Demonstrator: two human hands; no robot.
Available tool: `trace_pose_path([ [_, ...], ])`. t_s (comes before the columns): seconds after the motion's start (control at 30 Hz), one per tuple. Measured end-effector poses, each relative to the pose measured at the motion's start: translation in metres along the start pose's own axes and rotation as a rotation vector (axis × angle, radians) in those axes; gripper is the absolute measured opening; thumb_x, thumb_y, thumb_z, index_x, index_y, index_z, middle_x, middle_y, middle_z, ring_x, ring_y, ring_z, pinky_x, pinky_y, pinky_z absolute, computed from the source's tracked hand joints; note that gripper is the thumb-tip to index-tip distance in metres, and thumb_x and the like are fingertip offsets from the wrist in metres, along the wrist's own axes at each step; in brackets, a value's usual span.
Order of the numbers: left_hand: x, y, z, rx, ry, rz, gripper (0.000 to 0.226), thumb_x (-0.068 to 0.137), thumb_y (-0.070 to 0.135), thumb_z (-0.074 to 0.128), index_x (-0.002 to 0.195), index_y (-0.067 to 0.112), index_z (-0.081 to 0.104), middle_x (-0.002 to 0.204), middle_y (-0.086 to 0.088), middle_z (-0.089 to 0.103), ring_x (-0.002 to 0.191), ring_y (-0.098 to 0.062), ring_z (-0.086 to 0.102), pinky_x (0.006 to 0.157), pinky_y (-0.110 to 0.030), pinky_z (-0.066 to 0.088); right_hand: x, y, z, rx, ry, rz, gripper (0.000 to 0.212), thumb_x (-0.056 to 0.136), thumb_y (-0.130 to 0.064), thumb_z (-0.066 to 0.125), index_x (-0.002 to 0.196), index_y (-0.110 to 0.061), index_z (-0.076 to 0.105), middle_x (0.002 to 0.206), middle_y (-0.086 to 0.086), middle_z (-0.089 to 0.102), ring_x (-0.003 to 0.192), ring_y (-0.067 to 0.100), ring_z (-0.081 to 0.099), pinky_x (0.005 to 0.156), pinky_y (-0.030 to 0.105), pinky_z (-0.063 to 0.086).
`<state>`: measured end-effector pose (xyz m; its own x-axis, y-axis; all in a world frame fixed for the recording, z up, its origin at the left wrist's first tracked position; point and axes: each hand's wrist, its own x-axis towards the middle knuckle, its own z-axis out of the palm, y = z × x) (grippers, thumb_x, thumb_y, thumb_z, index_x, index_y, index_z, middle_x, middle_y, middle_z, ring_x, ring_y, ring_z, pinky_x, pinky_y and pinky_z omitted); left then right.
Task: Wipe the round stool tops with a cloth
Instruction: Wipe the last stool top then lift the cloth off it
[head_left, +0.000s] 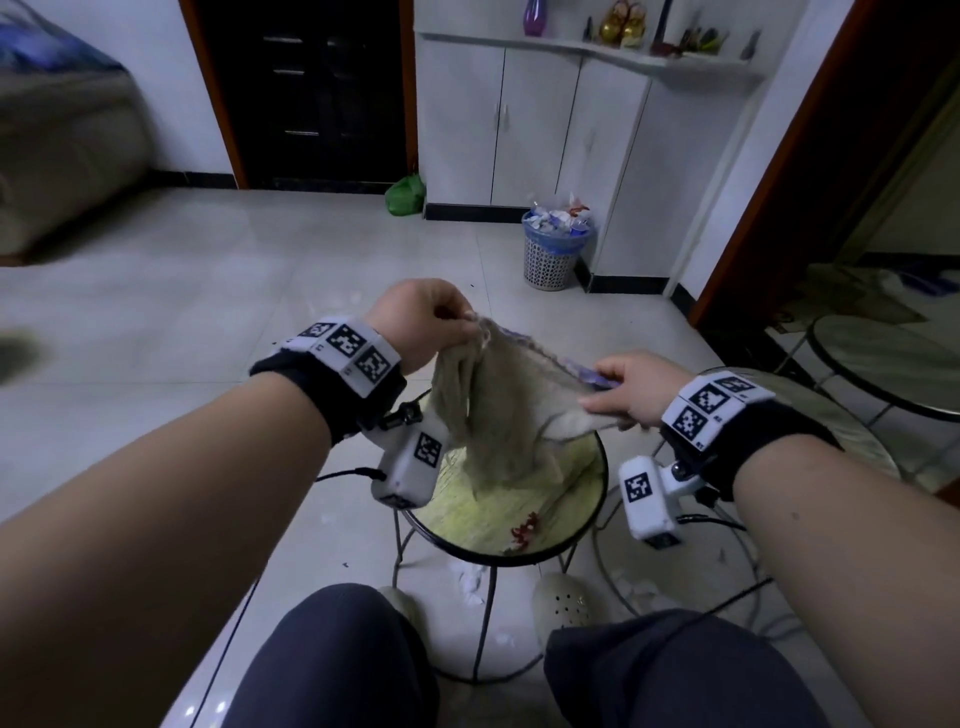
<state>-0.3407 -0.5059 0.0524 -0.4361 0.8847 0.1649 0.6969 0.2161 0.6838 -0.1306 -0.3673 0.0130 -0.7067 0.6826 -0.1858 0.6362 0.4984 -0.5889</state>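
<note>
Above nearest stool top (550, 512): cloth (511, 410) hangs spread between your hands, lower folds touching seat. Left hand (423, 322) pinches one corner, right hand (636, 389) pinches opposite edge. Cloth looks soft, limp, light; likely bunches, so gather into pad, keep edge grip.

Both forearms extended forward; left hand (422, 321) raised, fingers pinched; right hand (631, 387) lower, fingers gripping.

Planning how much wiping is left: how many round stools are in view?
3. One stool stands right in front of the knees, under the cloth; a second sits behind the right wrist, mostly hidden; a third is at the right edge. More may lie outside the frame.
</note>
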Motion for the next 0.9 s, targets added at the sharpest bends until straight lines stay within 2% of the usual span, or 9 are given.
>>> trace_pose_path([
  [0.13,0.002,-0.011,-0.004,-0.092,0.06,-0.08,0.009,0.083,0.019,0.069,0.078,0.017,0.062,0.072,0.005,0.062,0.065,-0.008,0.056,0.064,-0.02,0.049,-0.001,0.013,0.0,0.261,0.061,0.113,0.006,0.091,-0.013,0.059,0.087,-0.011,0.062,0.068,0.004,0.057,0.054,0.017,0.051,0.063,0.033,0.051],
  [0.23,0.002,-0.016,-0.002,-0.095,0.061,-0.119,0.011,0.083,0.021,0.069,0.076,0.019,0.061,0.069,0.006,0.061,0.064,-0.01,0.055,0.06,-0.018,0.047,-0.001,0.004,-0.002,0.359,0.084,0.092,0.031,0.096,-0.029,0.05,0.089,-0.001,0.061,0.069,0.009,0.056,0.059,0.02,0.056,0.069,0.037,0.054],
  [0.33,0.002,-0.016,-0.001,-0.003,0.091,-0.137,0.011,0.084,0.027,0.068,0.079,0.021,0.06,0.072,0.01,0.058,0.063,-0.01,0.054,0.052,-0.02,0.041,0.0,-0.007,-0.007,0.269,0.171,0.087,0.045,0.096,-0.039,0.047,0.071,-0.004,0.06,0.066,0.01,0.06,0.062,0.023,0.059,0.068,0.034,0.052],
  [0.43,0.004,-0.015,0.001,-0.081,0.083,-0.15,0.017,0.084,0.022,0.067,0.072,0.022,0.056,0.079,0.002,0.061,0.069,-0.014,0.056,0.059,-0.024,0.047,0.004,-0.015,-0.01,0.281,0.216,0.118,0.046,0.093,-0.042,0.051,0.09,0.0,0.068,0.085,0.015,0.068,0.079,0.028,0.066,0.08,0.038,0.053],
  [0.5,0.002,-0.01,0.003,-0.168,0.03,-0.154,0.017,0.085,0.02,0.067,0.072,0.02,0.056,0.073,0.002,0.06,0.067,-0.013,0.057,0.061,-0.021,0.052,0.004,-0.024,-0.009,0.391,0.178,0.141,0.038,0.092,-0.039,0.056,0.091,-0.002,0.066,0.08,0.014,0.068,0.068,0.026,0.067,0.071,0.037,0.057],
  [0.6,-0.002,0.001,0.005,-0.274,-0.024,-0.127,0.016,0.085,0.015,0.067,0.073,0.017,0.057,0.068,0.002,0.059,0.059,-0.007,0.055,0.053,-0.012,0.049,0.002,-0.039,-0.005,0.456,0.09,0.13,0.03,0.087,-0.036,0.064,0.073,-0.01,0.06,0.061,0.008,0.065,0.045,0.016,0.061,0.048,0.026,0.055],
  [0.7,-0.007,0.012,0.005,-0.317,-0.075,-0.098,0.016,0.083,0.016,0.07,0.072,0.017,0.06,0.068,0.002,0.061,0.061,-0.008,0.056,0.057,-0.015,0.049,0.004,-0.047,0.0,0.525,-0.013,0.1,0.025,0.08,-0.031,0.072,0.064,-0.016,0.06,0.063,0.01,0.064,0.052,0.022,0.06,0.047,0.024,0.047],
  [0.83,-0.016,0.028,0.011,-0.324,-0.142,-0.069,0.012,0.079,0.021,0.074,0.073,0.015,0.065,0.066,0.0,0.065,0.058,-0.006,0.059,0.055,-0.015,0.05,0.004,-0.06,0.006,0.722,-0.108,0.102,0.01,0.09,0.0,0.055,0.081,-0.003,0.058,0.068,0.015,0.059,0.042,0.014,0.061,0.039,0.02,0.048],
  [0.9,-0.018,0.032,0.013,-0.271,-0.133,-0.059,0.013,0.078,0.023,0.075,0.072,0.015,0.066,0.065,0.0,0.065,0.056,-0.005,0.06,0.055,-0.015,0.051,0.004,-0.061,0.005,0.701,-0.116,0.163,0.008,0.089,0.006,0.049,0.086,0.002,0.055,0.073,0.023,0.062,0.048,0.023,0.066,0.038,0.024,0.051],
])
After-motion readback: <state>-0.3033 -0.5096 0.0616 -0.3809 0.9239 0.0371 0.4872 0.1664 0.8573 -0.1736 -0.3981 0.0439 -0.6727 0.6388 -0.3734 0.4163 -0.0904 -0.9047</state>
